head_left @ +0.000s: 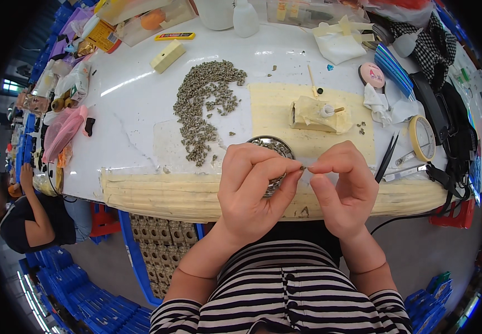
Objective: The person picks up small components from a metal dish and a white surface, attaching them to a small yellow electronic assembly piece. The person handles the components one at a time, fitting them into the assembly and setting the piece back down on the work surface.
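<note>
My left hand (257,189) is closed in a pinch, with a tiny dark metal part (303,167) between its thumb and index fingertips. Facing it, my right hand (346,186) has its index fingertip close by the part; its thumb sits a little lower, with a gap between the two. Whether the right index touches the part I cannot tell. Below and behind my left hand stands a round metal dish (274,138) holding many similar small parts, partly covered by the fingers. Beyond it a large pile of small grey metal parts (204,92) spreads over the white table.
A taped block (313,114) with a small white bottle on it sits on a cream sheet (263,100). Black tweezers (386,158) and a tape roll (422,138) lie at the right. A blue crate of metal pieces (157,250) stands below the padded edge; another person (35,217) sits at left.
</note>
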Available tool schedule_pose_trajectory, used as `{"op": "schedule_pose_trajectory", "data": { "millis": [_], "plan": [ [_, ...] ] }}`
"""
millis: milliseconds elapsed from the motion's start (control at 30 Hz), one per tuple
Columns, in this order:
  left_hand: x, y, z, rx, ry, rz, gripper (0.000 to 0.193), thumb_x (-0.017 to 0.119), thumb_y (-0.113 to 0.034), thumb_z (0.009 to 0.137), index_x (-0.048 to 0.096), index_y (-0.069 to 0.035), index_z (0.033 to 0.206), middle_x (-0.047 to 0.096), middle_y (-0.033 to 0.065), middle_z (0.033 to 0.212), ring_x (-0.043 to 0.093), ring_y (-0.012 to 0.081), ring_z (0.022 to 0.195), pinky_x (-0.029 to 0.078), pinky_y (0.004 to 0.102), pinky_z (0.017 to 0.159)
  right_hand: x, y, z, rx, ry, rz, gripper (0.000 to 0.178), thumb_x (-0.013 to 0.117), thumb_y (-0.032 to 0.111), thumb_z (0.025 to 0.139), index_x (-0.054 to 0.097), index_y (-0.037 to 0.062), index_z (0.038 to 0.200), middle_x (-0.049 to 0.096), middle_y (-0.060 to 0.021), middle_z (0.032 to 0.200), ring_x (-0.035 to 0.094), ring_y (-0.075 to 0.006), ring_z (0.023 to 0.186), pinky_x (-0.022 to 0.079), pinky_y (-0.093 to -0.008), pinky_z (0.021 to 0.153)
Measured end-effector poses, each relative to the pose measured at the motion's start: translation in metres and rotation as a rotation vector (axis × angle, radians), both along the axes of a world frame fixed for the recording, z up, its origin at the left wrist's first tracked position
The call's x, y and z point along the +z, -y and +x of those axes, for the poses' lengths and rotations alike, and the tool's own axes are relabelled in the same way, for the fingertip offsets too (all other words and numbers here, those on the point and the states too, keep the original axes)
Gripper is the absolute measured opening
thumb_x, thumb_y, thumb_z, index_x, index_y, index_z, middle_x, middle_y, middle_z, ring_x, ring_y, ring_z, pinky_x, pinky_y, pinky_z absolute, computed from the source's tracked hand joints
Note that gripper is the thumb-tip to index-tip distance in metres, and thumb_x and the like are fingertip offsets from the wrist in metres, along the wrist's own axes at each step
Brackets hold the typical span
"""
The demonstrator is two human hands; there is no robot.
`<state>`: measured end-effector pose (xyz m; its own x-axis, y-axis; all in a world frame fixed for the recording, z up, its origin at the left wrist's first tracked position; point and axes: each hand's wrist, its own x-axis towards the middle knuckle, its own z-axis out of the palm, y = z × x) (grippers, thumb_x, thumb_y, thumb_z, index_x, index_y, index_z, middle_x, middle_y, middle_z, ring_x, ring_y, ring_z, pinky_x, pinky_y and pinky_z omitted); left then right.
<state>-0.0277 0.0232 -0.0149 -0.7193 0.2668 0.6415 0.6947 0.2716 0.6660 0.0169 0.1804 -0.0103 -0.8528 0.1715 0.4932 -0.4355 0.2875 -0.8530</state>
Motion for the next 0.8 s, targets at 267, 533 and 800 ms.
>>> {"op": "schedule_pose_trajectory", "data": {
  "millis": [267,533,800],
  "plan": [
    [-0.0031,0.0,-0.0003,0.014,0.037,0.072,0.021,0.078,0.003,0.071,0.071,-0.005,0.089,0.06,0.0051,0.086,0.055,0.0219,0.079,0.045,0.0305,0.067,-0.0008,0.0009,0.0014,-0.047,0.008,0.085,0.016,0.075,0.003,0.079,0.074,0.002,0.096,0.066,-0.009,0.087,0.06,-0.0195,0.077,0.047,-0.0277,0.068],
    [-0.0018,0.0003,0.0002,-0.014,0.007,0.039,0.021,0.079,0.002,0.071,0.071,-0.005,0.089,0.06,0.0049,0.085,0.055,0.0222,0.078,0.046,0.0311,0.067,-0.0034,0.0029,-0.0014,0.023,0.1,-0.015,0.01,0.076,0.004,0.079,0.07,0.0007,0.087,0.065,-0.0085,0.084,0.059,-0.0196,0.076,0.047,-0.0277,0.069],
    [-0.0028,-0.0005,0.0008,0.014,0.041,0.016,0.022,0.078,0.003,0.07,0.071,-0.005,0.089,0.059,0.0055,0.086,0.055,0.0228,0.078,0.046,0.0309,0.067,0.0013,0.0009,0.0022,-0.023,-0.034,0.09,0.016,0.077,0.004,0.078,0.074,0.0027,0.094,0.065,-0.0092,0.087,0.06,-0.0192,0.077,0.048,-0.0277,0.069]
  ]
}}
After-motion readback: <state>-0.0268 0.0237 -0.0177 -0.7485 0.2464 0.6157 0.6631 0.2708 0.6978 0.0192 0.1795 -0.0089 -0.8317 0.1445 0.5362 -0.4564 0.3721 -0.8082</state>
